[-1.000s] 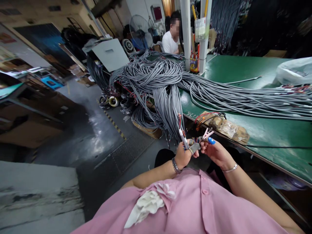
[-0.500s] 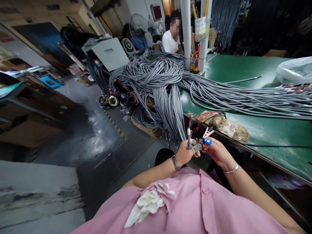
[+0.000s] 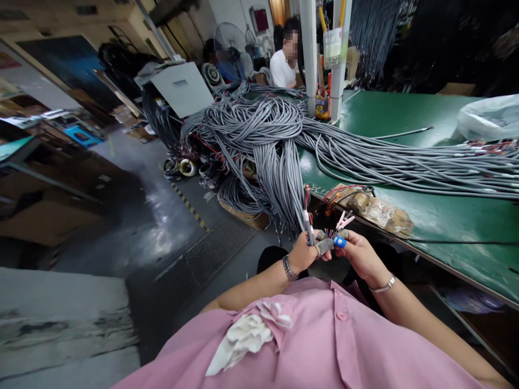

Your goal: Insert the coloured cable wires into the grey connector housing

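My left hand (image 3: pixel 305 254) is closed around the end of a grey cable (image 3: pixel 308 227), which stands tilted with thin coloured wires (image 3: pixel 307 197) at its top. Grey wrapping covers that hand's thumb. Opposite it, my right hand (image 3: pixel 360 256) pinches at a short fan of fine coloured wires (image 3: pixel 329 234) between the hands. It has a blue band (image 3: pixel 339 242) on the thumb and worn wrapping on another finger. A pink two-pronged piece (image 3: pixel 344 220) sticks up just behind the right fingers; whether they touch it I cannot tell. The fingertips partly hide the wires' ends.
A large heap of grey cables (image 3: pixel 259 121) covers the green table (image 3: pixel 454 216) and hangs over its left edge. A taped brown block (image 3: pixel 371 208) lies at the near edge. Behind are a white post (image 3: pixel 310 59) and a seated person (image 3: pixel 281 69). A plastic bag (image 3: pixel 486 119) lies right.
The cable in my left hand has tipped further left. My right hand has shifted slightly left, closer to the left one, and the coloured wires between them show more fanned out.
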Demonstrator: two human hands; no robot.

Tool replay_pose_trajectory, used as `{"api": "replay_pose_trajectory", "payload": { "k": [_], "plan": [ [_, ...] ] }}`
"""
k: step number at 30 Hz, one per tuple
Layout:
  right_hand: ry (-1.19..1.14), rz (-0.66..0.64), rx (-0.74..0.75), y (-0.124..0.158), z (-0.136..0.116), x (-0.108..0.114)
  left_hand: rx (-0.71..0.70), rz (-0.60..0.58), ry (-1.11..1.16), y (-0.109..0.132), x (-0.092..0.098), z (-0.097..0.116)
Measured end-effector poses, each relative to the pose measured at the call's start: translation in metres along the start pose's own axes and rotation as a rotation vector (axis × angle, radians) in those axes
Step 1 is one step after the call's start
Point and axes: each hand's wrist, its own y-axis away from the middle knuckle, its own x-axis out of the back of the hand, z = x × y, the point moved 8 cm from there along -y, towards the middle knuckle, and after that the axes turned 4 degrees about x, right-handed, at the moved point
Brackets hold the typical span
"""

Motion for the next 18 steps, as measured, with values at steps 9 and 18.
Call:
{"api": "replay_pose_trajectory", "payload": {
  "k": [9,18],
  "plan": [
    [-0.163,0.119,-0.039,-0.004,0.007,0.016,-0.039,0.253,0.188,0.001,0.014,-0.005],
    [-0.309,0.161,-0.039,-0.033,0.008,0.021,-0.069,0.389,0.240,-0.005,0.005,0.002]
  ]
}}
